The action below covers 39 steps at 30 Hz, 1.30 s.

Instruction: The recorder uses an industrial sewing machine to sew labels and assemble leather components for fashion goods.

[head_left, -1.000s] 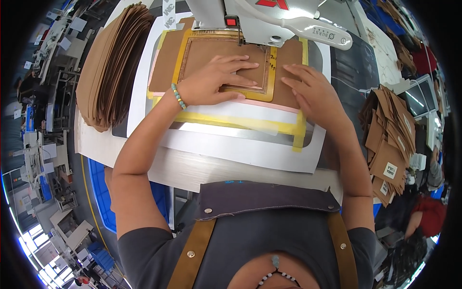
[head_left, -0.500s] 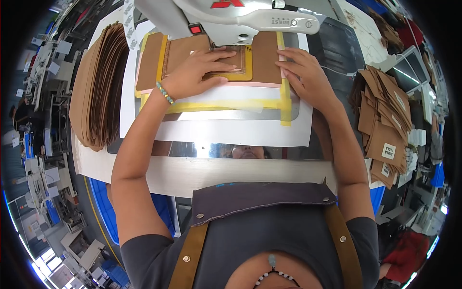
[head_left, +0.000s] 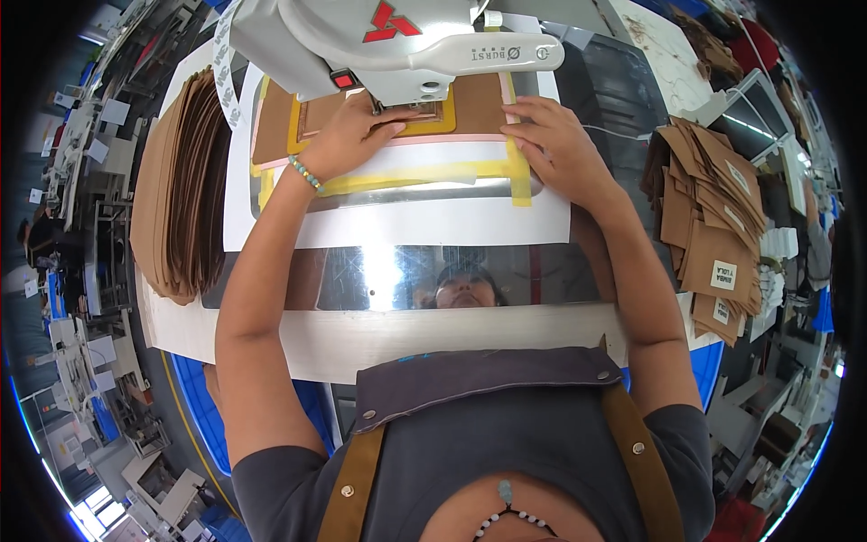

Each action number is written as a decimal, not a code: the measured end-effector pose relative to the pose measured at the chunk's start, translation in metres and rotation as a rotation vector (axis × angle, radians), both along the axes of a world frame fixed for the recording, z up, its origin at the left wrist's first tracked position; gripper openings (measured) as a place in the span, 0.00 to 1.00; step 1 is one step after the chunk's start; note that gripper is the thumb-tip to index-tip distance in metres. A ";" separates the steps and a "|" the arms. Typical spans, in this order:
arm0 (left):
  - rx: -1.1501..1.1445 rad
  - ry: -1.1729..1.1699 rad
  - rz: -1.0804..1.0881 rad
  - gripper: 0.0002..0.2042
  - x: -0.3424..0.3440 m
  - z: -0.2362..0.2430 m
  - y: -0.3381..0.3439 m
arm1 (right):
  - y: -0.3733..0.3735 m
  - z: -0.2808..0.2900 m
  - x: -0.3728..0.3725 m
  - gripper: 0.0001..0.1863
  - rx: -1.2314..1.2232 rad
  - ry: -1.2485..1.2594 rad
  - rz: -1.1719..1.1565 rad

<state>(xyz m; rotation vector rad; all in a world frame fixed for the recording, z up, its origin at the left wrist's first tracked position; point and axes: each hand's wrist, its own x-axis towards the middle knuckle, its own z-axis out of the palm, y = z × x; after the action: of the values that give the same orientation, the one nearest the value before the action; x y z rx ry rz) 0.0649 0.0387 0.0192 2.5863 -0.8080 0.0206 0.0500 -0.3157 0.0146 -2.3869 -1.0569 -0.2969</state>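
My left hand (head_left: pixel 348 137) lies spread on a brown sheet (head_left: pixel 479 107), beside a yellow frame (head_left: pixel 452 116). Its fingertips are partly hidden beneath the head of a white sewing machine (head_left: pixel 397 59); the thumb sticks out to the right. At the right edge of the same sheet, my right hand (head_left: pixel 562 149) rests with fingers stretched over a strip of yellow tape (head_left: pixel 521 181). Under the brown sheet is a template with pink edging and more yellow tape along its near side. White paper (head_left: pixel 406 223) lies below that.
Close in front is a shiny metal plate (head_left: pixel 352 280) on a pale table (head_left: pixel 452 330). A thick stack of brown pieces (head_left: pixel 176 199) stands at left. More brown pieces with white labels (head_left: pixel 713 235) are heaped at right. Blue bins (head_left: pixel 203 406) show below the table.
The template, brown sheet and white paper have slid away from me, baring more of the metal plate. Both hands moved along with them, and my left fingers are now further under the machine head.
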 end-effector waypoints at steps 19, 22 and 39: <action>0.095 -0.101 0.542 0.24 -0.043 -0.010 0.159 | 0.004 0.009 -0.006 0.16 -0.057 -0.067 -0.019; 0.062 -0.096 0.440 0.25 -0.052 -0.005 0.165 | 0.009 0.013 -0.006 0.17 -0.161 -0.195 0.036; -0.114 -0.094 0.270 0.18 -0.033 0.007 0.094 | -0.018 0.036 -0.009 0.12 -0.673 -0.257 -0.079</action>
<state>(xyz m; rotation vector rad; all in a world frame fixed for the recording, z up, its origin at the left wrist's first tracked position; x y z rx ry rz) 0.0321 0.1331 0.0265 2.5807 -0.4681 0.2631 0.0411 -0.3336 0.0510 -3.0546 -1.3399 -0.3187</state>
